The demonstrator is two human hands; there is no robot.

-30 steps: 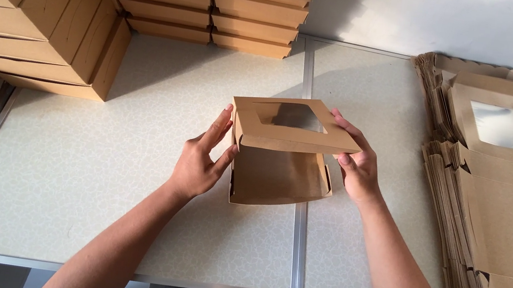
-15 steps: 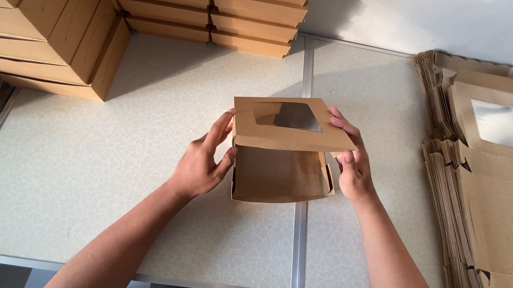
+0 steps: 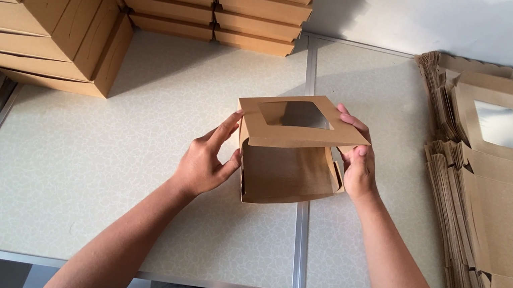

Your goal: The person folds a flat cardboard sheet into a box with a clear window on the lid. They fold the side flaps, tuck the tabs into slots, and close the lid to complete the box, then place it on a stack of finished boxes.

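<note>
I'm watching the windowed lid drop lower over the box (image 3: 292,153) than a second ago; left hand (image 3: 203,163) and right hand (image 3: 357,162) fingers are clamping its sides, mid-counter (image 3: 93,194), closing nearly done.

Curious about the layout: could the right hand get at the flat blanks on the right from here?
Probably yes: the right hand is on the box, and only bare table lies between it and the flat blanks.
</note>
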